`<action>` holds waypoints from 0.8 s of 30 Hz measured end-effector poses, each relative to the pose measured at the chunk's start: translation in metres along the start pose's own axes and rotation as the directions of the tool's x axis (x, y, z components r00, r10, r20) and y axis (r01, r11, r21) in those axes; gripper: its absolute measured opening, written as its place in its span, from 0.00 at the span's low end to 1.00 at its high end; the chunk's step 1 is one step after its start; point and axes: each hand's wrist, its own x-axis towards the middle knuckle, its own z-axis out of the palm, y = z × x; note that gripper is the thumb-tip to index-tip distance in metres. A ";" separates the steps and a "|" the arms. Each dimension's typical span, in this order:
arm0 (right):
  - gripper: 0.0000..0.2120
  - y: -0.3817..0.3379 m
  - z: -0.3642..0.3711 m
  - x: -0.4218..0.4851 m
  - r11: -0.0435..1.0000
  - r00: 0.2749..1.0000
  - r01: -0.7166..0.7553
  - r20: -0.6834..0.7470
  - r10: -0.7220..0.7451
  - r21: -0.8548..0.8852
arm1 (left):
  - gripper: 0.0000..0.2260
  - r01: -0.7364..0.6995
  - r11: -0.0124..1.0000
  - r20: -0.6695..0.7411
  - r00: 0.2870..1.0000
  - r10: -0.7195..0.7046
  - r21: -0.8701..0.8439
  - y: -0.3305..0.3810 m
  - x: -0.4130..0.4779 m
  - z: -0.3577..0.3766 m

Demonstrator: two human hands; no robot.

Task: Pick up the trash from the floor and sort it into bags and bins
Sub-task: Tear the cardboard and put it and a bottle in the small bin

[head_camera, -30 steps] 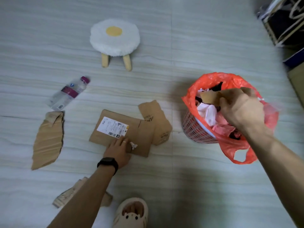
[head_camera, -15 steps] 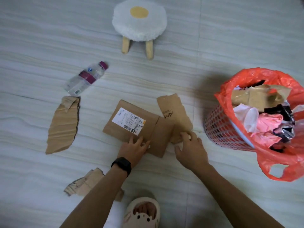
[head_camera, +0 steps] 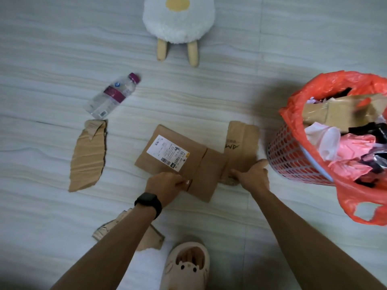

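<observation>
right hand [head_camera: 253, 177] back from bin [head_camera: 293, 158], now gripping near edge of printed card [head_camera: 241, 143]; left hand [head_camera: 165, 185] pinches labelled card [head_camera: 167, 151]. Both pieces still flat on floor [head_camera: 209, 97] beside bin, lift likely next

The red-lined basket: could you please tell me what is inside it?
The basket holds a cardboard piece on top, a white wad, pink plastic and dark wrappers. Anything beneath that pile is hidden.
</observation>
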 end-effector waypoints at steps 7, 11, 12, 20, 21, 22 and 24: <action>0.32 0.039 -0.015 -0.038 0.992 0.991 0.082 0.114 -0.071 -0.092 | 0.13 -0.196 0.926 -0.265 0.958 0.110 -0.323 0.113 0.030 -0.088; 0.30 0.055 -0.030 -0.057 0.985 0.988 0.120 0.117 -0.105 -0.127 | 0.08 -0.511 0.805 -0.475 0.813 0.337 -0.301 0.219 0.042 -0.129; 0.30 0.057 -0.033 -0.061 0.980 0.985 0.130 0.129 -0.111 -0.150 | 0.08 -0.541 0.797 -0.475 0.794 0.379 -0.269 0.241 0.045 -0.135; 0.30 0.066 -0.046 -0.071 0.958 0.974 0.201 0.142 -0.174 -0.205 | 0.07 -0.506 0.771 -0.583 0.782 0.220 -0.387 0.263 0.044 -0.120; 0.30 0.067 -0.046 -0.071 0.956 0.973 0.209 0.138 -0.183 -0.205 | 0.08 -0.478 0.761 -0.616 0.776 0.134 -0.438 0.249 0.039 -0.112; 0.30 0.069 -0.045 -0.071 0.955 0.973 0.212 0.138 -0.186 -0.207 | 0.09 -0.438 0.755 -0.624 0.780 0.050 -0.488 0.232 0.034 -0.102; 0.32 0.075 -0.042 -0.072 0.955 0.972 0.213 0.146 -0.186 -0.206 | 0.12 -0.255 0.796 -0.513 0.855 -0.080 -0.549 0.188 0.024 -0.074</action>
